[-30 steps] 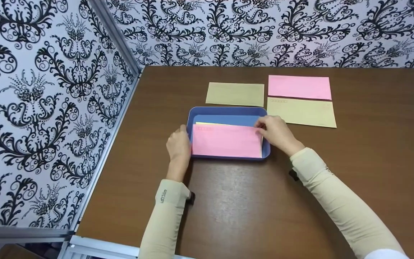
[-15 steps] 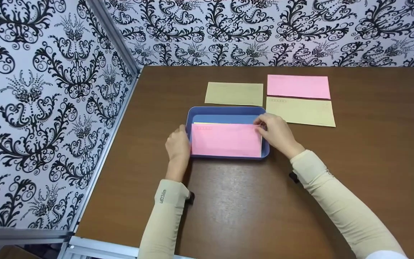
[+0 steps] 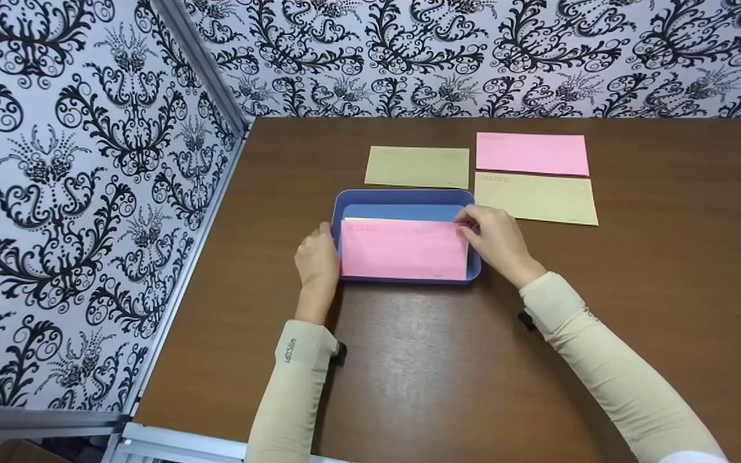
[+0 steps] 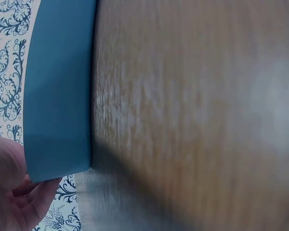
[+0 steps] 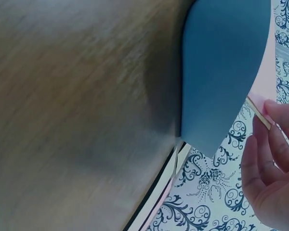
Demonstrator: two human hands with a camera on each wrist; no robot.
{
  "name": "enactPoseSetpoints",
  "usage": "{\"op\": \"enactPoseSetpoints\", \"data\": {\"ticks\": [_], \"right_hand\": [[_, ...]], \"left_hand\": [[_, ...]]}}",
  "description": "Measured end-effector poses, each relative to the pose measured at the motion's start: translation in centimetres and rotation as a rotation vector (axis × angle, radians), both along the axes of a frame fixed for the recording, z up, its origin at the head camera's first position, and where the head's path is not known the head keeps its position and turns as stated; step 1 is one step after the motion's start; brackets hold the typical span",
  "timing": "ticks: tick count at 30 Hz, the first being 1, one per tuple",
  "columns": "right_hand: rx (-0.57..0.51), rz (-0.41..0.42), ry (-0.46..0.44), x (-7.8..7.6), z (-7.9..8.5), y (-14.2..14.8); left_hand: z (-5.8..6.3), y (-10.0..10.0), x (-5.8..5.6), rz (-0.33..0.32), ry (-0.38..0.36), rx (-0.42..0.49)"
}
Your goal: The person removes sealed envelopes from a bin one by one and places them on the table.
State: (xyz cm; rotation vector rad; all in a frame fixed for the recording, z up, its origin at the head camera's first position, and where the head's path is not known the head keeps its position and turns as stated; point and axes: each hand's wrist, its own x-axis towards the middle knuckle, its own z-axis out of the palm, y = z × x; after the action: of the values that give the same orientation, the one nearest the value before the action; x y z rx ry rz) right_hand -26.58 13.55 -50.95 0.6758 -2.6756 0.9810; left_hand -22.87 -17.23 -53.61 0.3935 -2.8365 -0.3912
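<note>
A blue tray point(image 3: 402, 197) stands on the table, and a pink envelope point(image 3: 402, 249) lies in its front part. A thin yellow edge point(image 3: 361, 220) peeks out from under the pink paper. My left hand point(image 3: 318, 258) grips the tray's left end; in the left wrist view its fingers point(image 4: 41, 197) curl at the tray wall point(image 4: 60, 96). With thumb and fingertips, my right hand point(image 3: 496, 241) pinches the pink envelope's far right corner. The right wrist view shows a pale paper edge point(image 5: 260, 114) pinched along with the pink envelope point(image 5: 266, 79).
Behind the tray lies an olive-beige envelope point(image 3: 417, 167). To its right are a pink envelope point(image 3: 531, 154) at the back and a cream envelope point(image 3: 536, 199) just in front. Patterned panels point(image 3: 370, 58) border the brown table point(image 3: 422, 360) at the back and left.
Both hands keep their places at the tray and the envelope. The whole scene has shifted very slightly in the head view.
</note>
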Motion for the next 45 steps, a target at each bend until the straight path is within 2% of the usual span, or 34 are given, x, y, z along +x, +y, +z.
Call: {"op": "enactPoseSetpoints", "data": {"ticks": [5, 16, 28, 33, 41, 45], "right_hand": [[-0.012, -0.002, 0.068, 0.2, -0.4, 0.1], [-0.001, -0.008, 0.153, 0.6, -0.6, 0.3], [0.028, 0.062, 0.237, 1.1, -1.0, 0.9], [-0.009, 0.064, 0.208, 1.3, -1.1, 1.1], [-0.086, 0.035, 0.070, 1.8, -1.1, 1.0], [-0.131, 0.026, 0.034, 2.0, -1.2, 0.8]], "left_hand": [[0.0, 0.0, -0.1, 0.001, 0.004, -0.002], [0.1, 0.2, 0.0, -0.009, 0.031, -0.017], [0.1, 0.1, 0.0, -0.011, 0.027, 0.000], [0.1, 0.1, 0.0, -0.010, 0.025, -0.009], [-0.2, 0.1, -0.1, -0.006, 0.016, -0.017], [-0.2, 0.0, 0.0, -0.007, 0.014, -0.016]]}}
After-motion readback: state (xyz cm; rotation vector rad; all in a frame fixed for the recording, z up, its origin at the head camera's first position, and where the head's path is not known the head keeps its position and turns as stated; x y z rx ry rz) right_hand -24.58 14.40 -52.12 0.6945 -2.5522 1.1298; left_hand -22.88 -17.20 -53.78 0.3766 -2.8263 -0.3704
